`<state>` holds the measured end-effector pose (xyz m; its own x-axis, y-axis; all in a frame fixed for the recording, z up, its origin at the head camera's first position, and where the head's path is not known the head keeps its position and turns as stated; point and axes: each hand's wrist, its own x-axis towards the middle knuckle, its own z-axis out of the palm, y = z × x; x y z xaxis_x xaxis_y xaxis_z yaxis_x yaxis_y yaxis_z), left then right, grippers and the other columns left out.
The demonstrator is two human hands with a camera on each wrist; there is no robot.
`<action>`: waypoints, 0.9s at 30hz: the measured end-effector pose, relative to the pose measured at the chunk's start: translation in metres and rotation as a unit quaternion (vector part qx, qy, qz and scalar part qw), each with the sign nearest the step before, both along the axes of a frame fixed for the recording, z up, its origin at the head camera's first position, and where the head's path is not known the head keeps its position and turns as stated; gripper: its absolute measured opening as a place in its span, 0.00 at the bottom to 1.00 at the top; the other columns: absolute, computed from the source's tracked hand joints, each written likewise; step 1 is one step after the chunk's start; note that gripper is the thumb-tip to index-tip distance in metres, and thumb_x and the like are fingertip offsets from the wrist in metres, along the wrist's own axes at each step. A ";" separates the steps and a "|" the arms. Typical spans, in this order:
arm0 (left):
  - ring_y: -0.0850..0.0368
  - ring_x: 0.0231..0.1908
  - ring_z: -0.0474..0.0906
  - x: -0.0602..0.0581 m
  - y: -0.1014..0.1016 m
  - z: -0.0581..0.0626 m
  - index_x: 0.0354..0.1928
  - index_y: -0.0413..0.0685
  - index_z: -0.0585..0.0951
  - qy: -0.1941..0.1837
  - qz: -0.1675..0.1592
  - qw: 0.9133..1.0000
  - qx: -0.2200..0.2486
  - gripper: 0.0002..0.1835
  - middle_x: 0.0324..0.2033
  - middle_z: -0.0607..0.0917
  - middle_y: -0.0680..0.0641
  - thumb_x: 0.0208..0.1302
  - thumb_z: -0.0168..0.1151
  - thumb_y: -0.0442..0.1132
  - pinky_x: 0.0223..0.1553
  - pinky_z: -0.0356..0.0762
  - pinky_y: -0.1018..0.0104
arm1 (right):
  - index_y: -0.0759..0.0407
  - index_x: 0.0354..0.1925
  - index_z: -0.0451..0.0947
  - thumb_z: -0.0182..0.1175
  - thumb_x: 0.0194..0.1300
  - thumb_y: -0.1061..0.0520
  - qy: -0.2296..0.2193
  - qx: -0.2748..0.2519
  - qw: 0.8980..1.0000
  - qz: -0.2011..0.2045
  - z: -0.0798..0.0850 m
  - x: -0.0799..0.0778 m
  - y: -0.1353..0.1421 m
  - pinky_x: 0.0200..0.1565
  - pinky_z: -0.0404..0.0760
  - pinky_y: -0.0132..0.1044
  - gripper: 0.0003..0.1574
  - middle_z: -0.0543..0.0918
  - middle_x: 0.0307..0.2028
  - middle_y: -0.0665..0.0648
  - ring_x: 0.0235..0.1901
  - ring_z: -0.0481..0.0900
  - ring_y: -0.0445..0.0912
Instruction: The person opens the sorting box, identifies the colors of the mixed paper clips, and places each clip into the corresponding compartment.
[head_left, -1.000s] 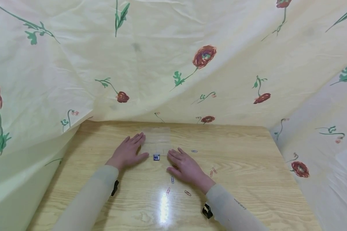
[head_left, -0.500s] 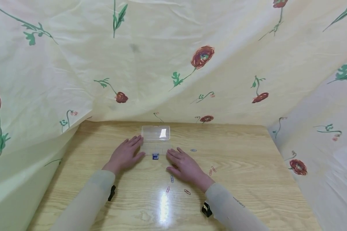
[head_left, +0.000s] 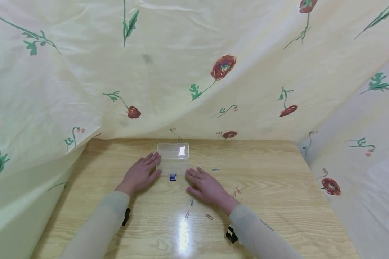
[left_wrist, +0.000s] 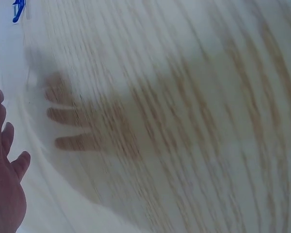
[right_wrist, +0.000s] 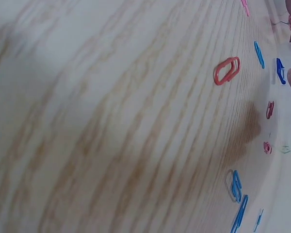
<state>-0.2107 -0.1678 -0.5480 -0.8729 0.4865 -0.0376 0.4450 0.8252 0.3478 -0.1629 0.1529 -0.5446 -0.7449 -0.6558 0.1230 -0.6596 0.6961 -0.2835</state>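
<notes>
A clear plastic box lies near the table's far edge, its see-through lid [head_left: 170, 150] laid back behind the base [head_left: 168, 166]. A blue latch [head_left: 173, 177] sits at the base's front edge; it also shows as a blue piece [left_wrist: 18, 11] in the left wrist view. My left hand [head_left: 140, 175] rests beside the box's left side, fingers extended, fingertips by the lid's corner. On the other side, my right hand [head_left: 209, 186] has its fingertips right at the base's front right corner, fingers relaxed. Neither hand grips anything.
Several paper clips lie around my right hand: a blue one [head_left: 215, 169] beyond it, another blue one [head_left: 192, 202] and a pink one [head_left: 187, 215] nearer, a red one [head_left: 209, 216] below the wrist. A flowered cloth [head_left: 168, 72] hangs behind the wooden table [head_left: 259, 169].
The lid's outline has become sharp and now carries a bright reflection. My left hand has drawn slightly left from the box. The right hand stays almost still.
</notes>
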 end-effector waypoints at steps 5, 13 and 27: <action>0.42 0.83 0.52 0.003 0.000 -0.001 0.84 0.45 0.58 0.008 -0.005 1.000 0.002 0.37 0.84 0.57 0.44 0.85 0.46 0.58 0.83 0.51 0.42 | 0.66 0.74 0.73 0.63 0.79 0.45 0.000 -0.011 1.000 0.004 0.001 0.002 0.000 0.77 0.65 0.60 0.37 0.74 0.74 0.66 0.75 0.70 0.62; 0.43 0.83 0.53 0.008 -0.004 -0.004 0.84 0.45 0.58 0.019 -0.017 1.000 0.003 0.39 0.83 0.58 0.44 0.84 0.47 0.61 0.83 0.51 0.43 | 0.64 0.74 0.73 0.63 0.78 0.44 -0.007 -0.016 1.000 -0.001 0.002 0.004 0.001 0.78 0.64 0.59 0.37 0.74 0.74 0.65 0.75 0.71 0.60; 0.43 0.83 0.53 0.011 -0.006 0.001 0.84 0.47 0.60 0.013 -0.022 1.000 0.002 0.40 0.84 0.58 0.45 0.82 0.52 0.61 0.82 0.51 0.41 | 0.60 0.76 0.72 0.66 0.76 0.44 -0.128 -0.094 0.982 -0.106 0.017 0.007 0.007 0.77 0.63 0.61 0.39 0.72 0.76 0.62 0.76 0.67 0.67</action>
<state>-0.2001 -0.1743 -0.5467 -0.8513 0.5245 -0.0128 0.4897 0.8031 0.3394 -0.1557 0.1600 -0.5281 -0.8847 -0.4659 0.0183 -0.3957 0.7295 -0.5578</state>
